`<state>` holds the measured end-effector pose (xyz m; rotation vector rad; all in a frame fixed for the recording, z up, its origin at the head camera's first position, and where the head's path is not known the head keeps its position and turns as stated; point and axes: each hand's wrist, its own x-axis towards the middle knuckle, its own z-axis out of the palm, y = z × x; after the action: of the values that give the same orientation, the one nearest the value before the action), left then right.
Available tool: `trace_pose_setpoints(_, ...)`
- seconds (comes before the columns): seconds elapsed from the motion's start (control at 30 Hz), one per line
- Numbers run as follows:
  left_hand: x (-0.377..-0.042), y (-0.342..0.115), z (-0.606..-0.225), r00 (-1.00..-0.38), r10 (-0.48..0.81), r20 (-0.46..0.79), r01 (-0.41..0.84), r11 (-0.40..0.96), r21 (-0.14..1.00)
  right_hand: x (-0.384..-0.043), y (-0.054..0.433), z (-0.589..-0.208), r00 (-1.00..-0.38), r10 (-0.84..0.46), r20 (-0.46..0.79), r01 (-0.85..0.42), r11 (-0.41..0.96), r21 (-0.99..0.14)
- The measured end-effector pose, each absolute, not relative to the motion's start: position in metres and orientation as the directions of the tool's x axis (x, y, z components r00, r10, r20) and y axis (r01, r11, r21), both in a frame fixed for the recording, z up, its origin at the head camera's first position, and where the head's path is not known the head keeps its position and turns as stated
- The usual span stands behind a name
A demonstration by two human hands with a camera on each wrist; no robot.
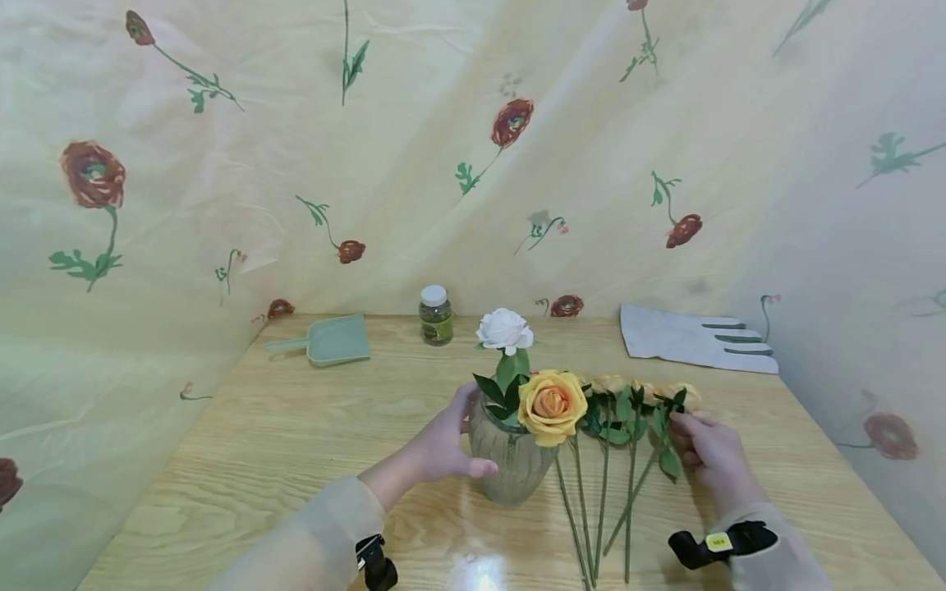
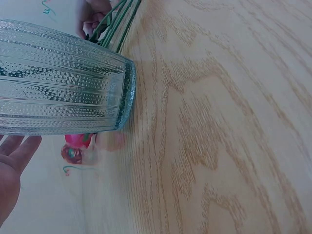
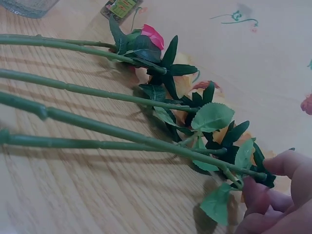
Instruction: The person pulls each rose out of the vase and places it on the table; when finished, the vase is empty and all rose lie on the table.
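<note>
A ribbed clear glass vase (image 1: pixel 510 472) stands at the middle of the table, holding a white rose (image 1: pixel 505 330) and a yellow rose (image 1: pixel 553 404) that leans over its rim. My left hand (image 1: pixel 443 443) holds the vase from its left side, thumb toward the front and fingers round the back. To the right, several long-stemmed artificial roses lie with their heads away from me. My right hand (image 1: pixel 713 455) pinches the rightmost rose stem (image 3: pixel 146 141) just under its pale bloom (image 1: pixel 691 397). That stem crosses another one. Among the lying flowers is a pink bud (image 3: pixel 153 36).
At the back edge are a green dustpan (image 1: pixel 337 341), a jar with a white lid (image 1: pixel 436 318) and a grey-white glove-like piece (image 1: pixel 683 338). Flower-printed cloth (image 1: pixel 414 148) hangs behind the wooden table (image 1: pixel 244 460) and along both sides.
</note>
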<state>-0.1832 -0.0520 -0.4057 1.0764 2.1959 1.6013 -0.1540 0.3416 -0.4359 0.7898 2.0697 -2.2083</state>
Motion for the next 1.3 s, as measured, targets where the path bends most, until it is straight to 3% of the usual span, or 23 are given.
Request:
trace_pose_setpoints(0.37, -0.183, -0.052, -0.405, -0.704, 0.666, 0.248, 0.434, 0.126, 0.892, -0.146, 0.354, -0.428, -0.911, 0.214, -0.354, 0.377, 0.083, -0.922)
trace_pose_setpoints(0.6, -0.184, -0.052, -0.404, -0.702, 0.668, 0.246, 0.43, 0.123, 0.895, -0.14, 0.361, -0.417, -0.91, 0.21, -0.357, 0.4, 0.228, -0.887)
trace_pose_setpoints(0.83, -0.184, -0.052, -0.405, -0.712, 0.664, 0.227, 0.413, 0.135, 0.901, -0.134, 0.359, -0.399, -0.951, 0.165, -0.263, 0.31, 0.446, -0.84)
trace_pose_setpoints(1.3, -0.183, -0.052, -0.407, -0.71, 0.668, 0.22, 0.41, 0.138, 0.901, -0.136, 0.32, -0.369, -0.988, 0.059, -0.14, 0.151, 0.452, -0.879)
